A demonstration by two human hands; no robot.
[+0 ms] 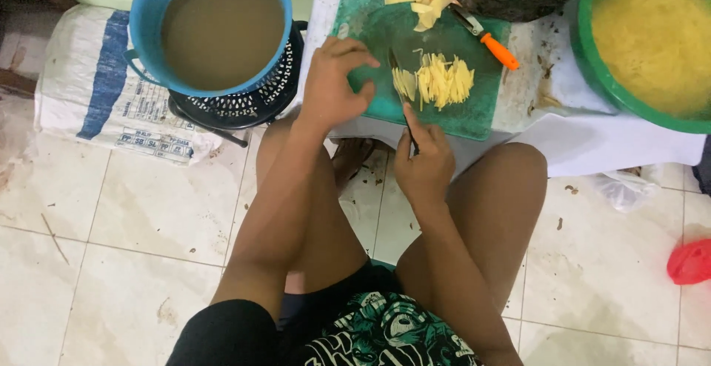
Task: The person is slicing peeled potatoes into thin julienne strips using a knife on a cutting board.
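Slicing is well underway here: the right hand (424, 160) grips a knife (401, 99), blade down on the green cutting board (385, 32), while the left hand (331, 84) rests curled on the board just beside a small yellow stack (404, 83). A neat pile of thin strips (444, 79) already sits right of the blade. A few uncut yellow pieces (424, 4) wait at the board's far edge, so there's more to go. The green basin (592, 47) on the surface looks pretty full of shredded stuff.
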